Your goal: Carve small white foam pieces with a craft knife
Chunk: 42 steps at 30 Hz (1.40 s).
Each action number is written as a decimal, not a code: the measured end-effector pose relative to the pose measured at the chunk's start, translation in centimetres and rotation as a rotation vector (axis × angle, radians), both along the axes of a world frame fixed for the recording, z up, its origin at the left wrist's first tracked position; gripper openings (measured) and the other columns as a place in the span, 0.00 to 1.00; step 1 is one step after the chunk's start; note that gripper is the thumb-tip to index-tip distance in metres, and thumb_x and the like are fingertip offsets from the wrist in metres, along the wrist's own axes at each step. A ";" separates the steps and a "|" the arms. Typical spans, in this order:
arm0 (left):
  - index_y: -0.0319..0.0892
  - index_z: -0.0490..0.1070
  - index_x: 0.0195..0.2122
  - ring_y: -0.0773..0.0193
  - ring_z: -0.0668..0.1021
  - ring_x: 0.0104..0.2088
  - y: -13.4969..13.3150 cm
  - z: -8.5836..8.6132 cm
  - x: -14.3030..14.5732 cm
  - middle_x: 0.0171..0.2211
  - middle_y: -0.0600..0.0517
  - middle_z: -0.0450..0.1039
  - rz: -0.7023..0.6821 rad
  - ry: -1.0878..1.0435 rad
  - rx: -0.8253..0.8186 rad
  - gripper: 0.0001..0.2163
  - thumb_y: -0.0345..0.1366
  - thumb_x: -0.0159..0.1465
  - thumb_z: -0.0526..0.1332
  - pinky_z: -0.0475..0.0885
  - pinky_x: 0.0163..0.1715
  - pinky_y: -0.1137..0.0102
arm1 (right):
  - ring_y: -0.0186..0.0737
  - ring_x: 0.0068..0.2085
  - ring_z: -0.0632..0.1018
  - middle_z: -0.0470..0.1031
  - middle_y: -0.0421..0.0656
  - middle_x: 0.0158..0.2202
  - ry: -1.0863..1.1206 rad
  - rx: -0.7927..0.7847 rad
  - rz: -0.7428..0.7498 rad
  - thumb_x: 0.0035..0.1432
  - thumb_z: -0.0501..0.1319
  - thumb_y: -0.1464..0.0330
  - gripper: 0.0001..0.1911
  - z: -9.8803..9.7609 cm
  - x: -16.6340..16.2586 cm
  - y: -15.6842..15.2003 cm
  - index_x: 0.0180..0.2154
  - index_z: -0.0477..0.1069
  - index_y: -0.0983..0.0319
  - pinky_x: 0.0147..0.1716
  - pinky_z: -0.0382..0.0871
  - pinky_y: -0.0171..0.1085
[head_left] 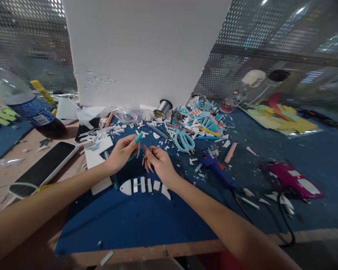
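My left hand (121, 153), with long teal nails, is closed in a pinch above the blue mat (124, 225). Close to its right, my right hand (160, 161), with long brownish nails, also has thumb and fingers pressed together. Whatever lies between the fingertips of either hand is too small to make out. Below them, white foam pieces lie in a row like a fish skeleton: a pointed head (126, 187) with an eye hole, several narrow strips (142, 185), a small square (157, 185) and a tail (166, 192). A thin piece joins some strips.
Light-blue scissors (183, 141) and a wire spool (163, 108) sit among foam scraps (199, 112). A blue glue gun (216, 170) with a cord lies at right, near a magenta object (297, 179). To the left are a phone (45, 167) and a drink bottle (35, 108).
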<state>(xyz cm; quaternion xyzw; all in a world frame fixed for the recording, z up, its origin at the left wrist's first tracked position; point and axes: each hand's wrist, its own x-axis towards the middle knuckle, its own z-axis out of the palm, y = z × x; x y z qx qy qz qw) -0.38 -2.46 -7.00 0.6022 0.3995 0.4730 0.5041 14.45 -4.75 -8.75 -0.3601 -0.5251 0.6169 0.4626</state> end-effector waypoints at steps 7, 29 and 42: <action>0.41 0.58 0.20 0.72 0.60 0.19 -0.2 1.1 0.0 0.17 0.57 0.57 0.025 0.239 0.111 0.21 0.53 0.61 0.54 0.55 0.20 0.73 | 0.28 0.15 0.64 0.60 0.32 0.13 0.028 0.009 -0.022 0.50 0.62 0.49 0.22 -0.2 0.0 0.3 0.21 0.61 0.60 0.18 0.59 0.32; 0.41 0.56 0.19 0.73 0.63 0.19 0.6 3.7 -1.4 0.17 0.57 0.59 0.175 0.219 0.255 0.15 0.36 0.64 0.52 0.60 0.23 0.76 | 0.27 0.13 0.62 0.63 0.33 0.12 0.124 -0.014 -0.101 0.48 0.63 0.49 0.23 0.4 0.9 1.2 0.20 0.64 0.62 0.16 0.55 0.31; 0.42 0.58 0.22 0.70 0.64 0.20 0.0 3.2 -1.0 0.18 0.57 0.59 -0.053 0.514 0.247 0.15 0.41 0.65 0.50 0.59 0.24 0.73 | 0.31 0.16 0.68 0.68 0.36 0.17 0.080 0.024 -0.073 0.51 0.60 0.49 0.21 0.8 1.2 1.1 0.24 0.67 0.61 0.19 0.63 0.33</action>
